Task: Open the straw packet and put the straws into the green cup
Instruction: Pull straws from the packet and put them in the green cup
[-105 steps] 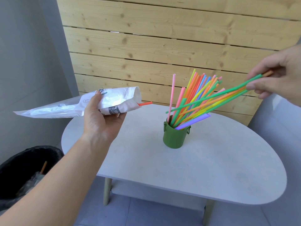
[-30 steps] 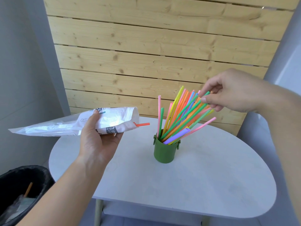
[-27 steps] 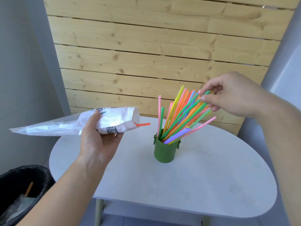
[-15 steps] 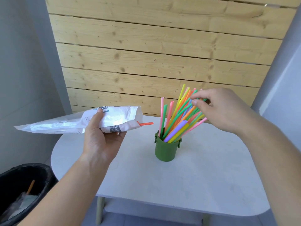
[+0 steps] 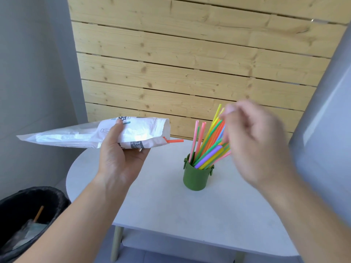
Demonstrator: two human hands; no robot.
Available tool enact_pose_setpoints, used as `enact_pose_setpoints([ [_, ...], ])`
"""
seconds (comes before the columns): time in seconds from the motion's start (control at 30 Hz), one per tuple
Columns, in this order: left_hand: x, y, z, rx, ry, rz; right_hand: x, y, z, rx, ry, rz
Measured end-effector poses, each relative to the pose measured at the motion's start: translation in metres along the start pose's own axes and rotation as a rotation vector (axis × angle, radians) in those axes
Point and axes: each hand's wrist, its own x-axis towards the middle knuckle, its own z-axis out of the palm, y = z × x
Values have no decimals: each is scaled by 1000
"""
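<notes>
The right hand (image 5: 254, 147), blurred, has come down in front of the straws (image 5: 208, 143) standing in the green cup (image 5: 195, 177) on the table (image 5: 171, 211); whether it grips any cannot be told. The left hand (image 5: 121, 158) still clasps the packet (image 5: 91, 133), one orange straw (image 5: 175, 141) poking out as before.

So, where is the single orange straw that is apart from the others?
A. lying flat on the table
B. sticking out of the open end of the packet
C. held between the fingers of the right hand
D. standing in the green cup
B: the orange straw pokes from the open end of the packet, which the left hand holds.
</notes>
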Motion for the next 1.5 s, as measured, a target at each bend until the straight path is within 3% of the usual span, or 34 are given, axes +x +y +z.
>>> enact_pose_setpoints([
  [0.13, -8, 7, 5, -1, -86, 35, -23, 1, 39, 235, -328, 481],
  [0.37, -18, 6, 8, 271, -291, 104, -33, -4, 72, 770, -316, 966],
  [0.7, -21, 4, 8, 553, -389, 204, -37, 9, 88, 925, -209, 1212],
  [0.87, -18, 4, 6, 527, -374, 184, -40, 14, 87, 882, -191, 1147],
  [1.2, -7, -1, -5, 13, -44, -41, -31, 23, 80, 512, -110, 458],
  [1.5, -8, -8, -3, -37, -23, -93, -23, 30, 73, 390, -110, 321],
])
